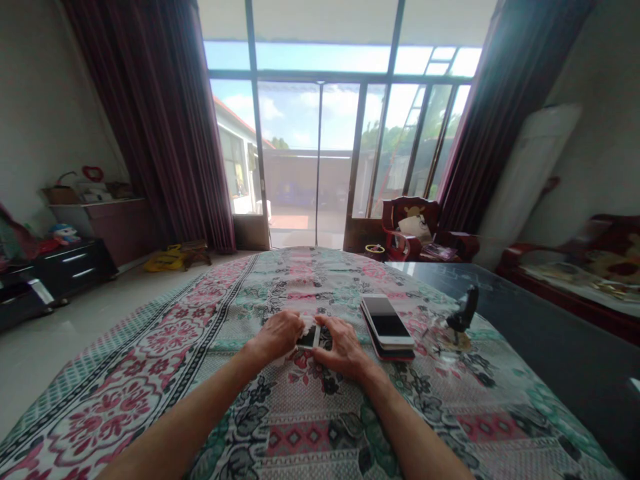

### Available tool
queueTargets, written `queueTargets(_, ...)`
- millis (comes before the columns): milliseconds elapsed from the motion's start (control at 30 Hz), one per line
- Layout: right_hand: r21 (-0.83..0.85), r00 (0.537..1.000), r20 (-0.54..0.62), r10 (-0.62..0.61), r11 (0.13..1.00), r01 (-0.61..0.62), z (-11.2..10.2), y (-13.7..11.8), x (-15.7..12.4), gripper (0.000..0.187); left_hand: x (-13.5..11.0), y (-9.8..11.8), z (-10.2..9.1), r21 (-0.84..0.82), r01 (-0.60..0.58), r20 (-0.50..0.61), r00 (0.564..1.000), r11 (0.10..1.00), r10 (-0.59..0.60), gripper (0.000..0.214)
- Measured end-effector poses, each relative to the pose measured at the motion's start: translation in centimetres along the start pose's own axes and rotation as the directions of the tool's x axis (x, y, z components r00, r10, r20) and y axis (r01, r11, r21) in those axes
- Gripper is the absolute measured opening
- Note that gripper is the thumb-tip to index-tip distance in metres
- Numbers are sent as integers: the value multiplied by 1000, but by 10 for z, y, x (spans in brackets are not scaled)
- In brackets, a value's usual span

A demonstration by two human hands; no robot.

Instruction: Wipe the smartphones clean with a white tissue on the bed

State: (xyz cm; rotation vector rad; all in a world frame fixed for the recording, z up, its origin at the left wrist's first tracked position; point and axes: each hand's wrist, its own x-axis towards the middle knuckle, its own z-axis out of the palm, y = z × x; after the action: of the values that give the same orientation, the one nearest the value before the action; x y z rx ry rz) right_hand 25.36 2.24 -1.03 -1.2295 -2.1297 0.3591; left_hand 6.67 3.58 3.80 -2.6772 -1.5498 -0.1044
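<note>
A small phone (pixel 309 337) with a dark screen and a pale edge lies on the patterned tablecloth (pixel 305 413) in front of me. My right hand (pixel 343 347) grips its right side, thumb at the near end and fingers at the far end. Over the screen, my left hand (pixel 280 335) is closed with its fingertips bunched on a crumpled white piece (pixel 307 323) that looks like tissue. Part of the phone is hidden by the fingers. To the right, a white phone (pixel 387 321) with a dark screen rests on top of another dark, red-edged phone (pixel 395 354).
A clear glass object with a black upright part (pixel 463 313) stands on the cloth at the right. Beyond it is a dark tabletop (pixel 530 313). Wooden chairs (pixel 407 230) stand behind, and a glass door (pixel 305 167) faces me. A black drawer cabinet (pixel 75 267) is at left.
</note>
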Motion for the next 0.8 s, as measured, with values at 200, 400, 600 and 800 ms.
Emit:
queueTargets(200, -1, 1000, -4, 4, 1000, -4, -1, -2, 0, 58, 6, -9, 10, -2, 96, -68, 993, 995, -96, 31)
queueTargets(400, -8, 1000, 6, -5, 1000, 5, -3, -4, 0, 57, 3, -2, 12, 78, 105, -53, 993, 991, -101, 28)
queueTargets(600, -10, 1000, 10, 2, 1000, -2, -2, -3, -1, 57, -9, 21, -1, 100, 8, 0, 1000, 995, -8, 20)
queueTargets(800, -11, 1000, 16, 19, 1000, -19, -3, -5, 0, 59, -8, 23, -2, 73, -41, 12, 999, 996, 41, 19)
